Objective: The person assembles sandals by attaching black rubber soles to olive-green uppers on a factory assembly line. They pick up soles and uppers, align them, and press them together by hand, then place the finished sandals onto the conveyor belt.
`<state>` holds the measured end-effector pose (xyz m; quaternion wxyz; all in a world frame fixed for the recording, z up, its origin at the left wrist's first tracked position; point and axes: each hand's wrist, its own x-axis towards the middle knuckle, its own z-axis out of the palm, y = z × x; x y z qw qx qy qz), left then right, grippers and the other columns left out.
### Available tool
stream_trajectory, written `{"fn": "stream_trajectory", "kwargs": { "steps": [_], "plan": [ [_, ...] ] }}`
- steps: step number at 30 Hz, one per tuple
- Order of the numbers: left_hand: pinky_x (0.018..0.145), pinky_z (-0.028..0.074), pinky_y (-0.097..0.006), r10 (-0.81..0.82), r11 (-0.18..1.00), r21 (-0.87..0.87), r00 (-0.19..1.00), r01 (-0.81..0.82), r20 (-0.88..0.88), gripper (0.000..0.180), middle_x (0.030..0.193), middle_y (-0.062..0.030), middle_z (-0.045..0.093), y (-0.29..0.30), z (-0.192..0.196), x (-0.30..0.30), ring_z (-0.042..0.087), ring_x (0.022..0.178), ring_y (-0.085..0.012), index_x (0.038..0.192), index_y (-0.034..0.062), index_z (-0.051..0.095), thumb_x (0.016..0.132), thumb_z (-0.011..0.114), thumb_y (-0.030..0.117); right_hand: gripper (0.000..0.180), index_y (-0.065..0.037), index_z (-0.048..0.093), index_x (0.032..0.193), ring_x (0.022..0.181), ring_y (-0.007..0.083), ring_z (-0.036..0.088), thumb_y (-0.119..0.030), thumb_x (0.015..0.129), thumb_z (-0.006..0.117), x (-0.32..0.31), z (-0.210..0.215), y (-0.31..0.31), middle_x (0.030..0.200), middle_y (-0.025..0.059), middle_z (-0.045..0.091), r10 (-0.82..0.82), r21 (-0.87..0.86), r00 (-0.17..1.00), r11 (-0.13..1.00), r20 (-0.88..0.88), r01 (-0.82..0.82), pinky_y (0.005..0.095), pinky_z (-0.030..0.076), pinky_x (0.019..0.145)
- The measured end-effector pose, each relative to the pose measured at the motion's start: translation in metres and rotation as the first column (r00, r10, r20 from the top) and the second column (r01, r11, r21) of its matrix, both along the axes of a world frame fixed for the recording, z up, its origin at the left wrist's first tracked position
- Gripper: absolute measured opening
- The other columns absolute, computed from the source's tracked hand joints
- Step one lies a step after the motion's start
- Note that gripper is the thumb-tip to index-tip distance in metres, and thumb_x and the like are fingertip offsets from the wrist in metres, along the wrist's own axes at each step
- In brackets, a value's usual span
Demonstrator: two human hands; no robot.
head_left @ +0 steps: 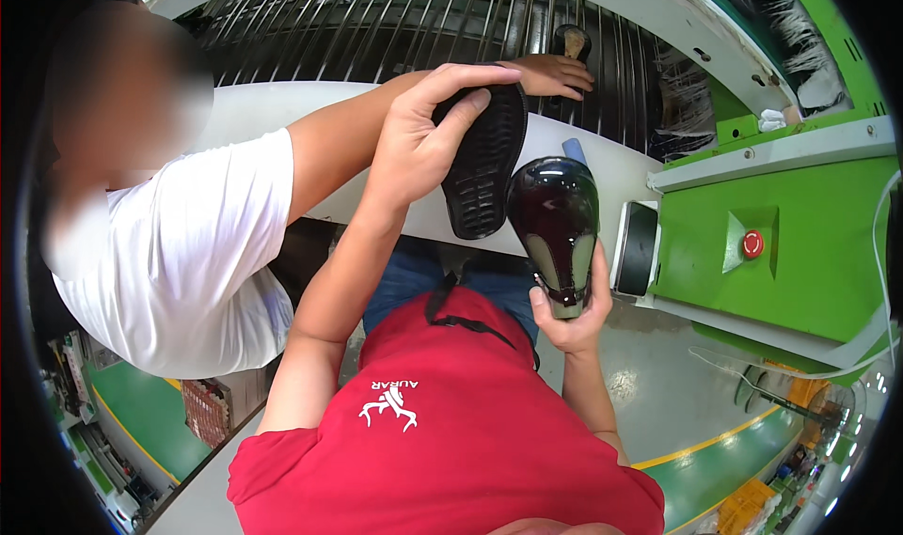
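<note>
Shiny black, a shoe [555, 192] is resting in the curled right hand [580, 321], its fingers partly hiding behind the heel. Just beside it, the left hand [421, 149] is gripping a black sole [484, 173], hiding its top corner. Farther off, another person's hand [555, 74] is reaching over metal bars [414, 27]; I can't tell what it's touching.

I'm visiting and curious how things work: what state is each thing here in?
Black sole: gripped by left hand, ridged face showing
Glossy shoe: gripped by right hand, rounded end forward
Co-worker's hand: fingers extended
Dark panel: unlit
Red button: pressed or not, unclear
Fan: spinning or not, unclear
</note>
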<state>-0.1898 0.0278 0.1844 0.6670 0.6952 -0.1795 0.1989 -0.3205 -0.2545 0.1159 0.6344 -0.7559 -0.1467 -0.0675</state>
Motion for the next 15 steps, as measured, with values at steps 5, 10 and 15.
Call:
{"fn": "stream_trajectory", "kwargs": {
  "steps": [5, 10, 15],
  "plan": [
    [0.108, 0.053, -0.029, -0.07, 0.986, -0.161, 0.99, 0.049, -0.124, 0.047, 0.133, -0.0113, 0.075, -0.007, 0.019, -0.024, 0.07, 0.121, -0.0155, 0.154, 0.0, 0.062, 0.107, 0.068, -0.001, 0.096, 0.011, 0.03, 0.169, 0.136, 0.0277, 0.064, -0.003, 0.087, 0.078, -0.007, -0.001, 0.023, 0.152, 0.0221, 0.059, 0.141, 0.294, 0.981, 0.951, -0.131, -0.098, 0.0394, 0.053, 0.114],
    [0.11, 0.056, -0.036, -0.078, 0.992, -0.102, 0.993, 0.068, -0.089, 0.044, 0.134, -0.0193, 0.076, -0.007, 0.014, -0.03, 0.072, 0.124, -0.0209, 0.152, -0.0055, 0.06, 0.109, 0.067, 0.003, 0.094, 0.007, 0.022, 0.172, 0.144, 0.0272, 0.057, -0.003, 0.094, 0.073, -0.013, 0.0, 0.048, 0.158, 0.0206, 0.054, 0.243, 0.412, 0.943, 0.901, -0.227, -0.133, 0.0412, 0.047, 0.121],
    [0.114, 0.057, -0.041, -0.116, 0.984, -0.146, 0.99, 0.103, -0.08, 0.063, 0.137, -0.0253, 0.074, -0.002, 0.014, -0.04, 0.072, 0.129, -0.0279, 0.153, -0.0082, 0.057, 0.099, 0.082, 0.012, 0.094, 0.008, 0.021, 0.171, 0.142, 0.0272, 0.058, -0.006, 0.094, 0.074, -0.013, -0.002, 0.065, 0.157, 0.0214, 0.052, 0.224, 0.345, 0.963, 0.925, -0.152, -0.16, 0.0408, 0.048, 0.119]
  ]
}}
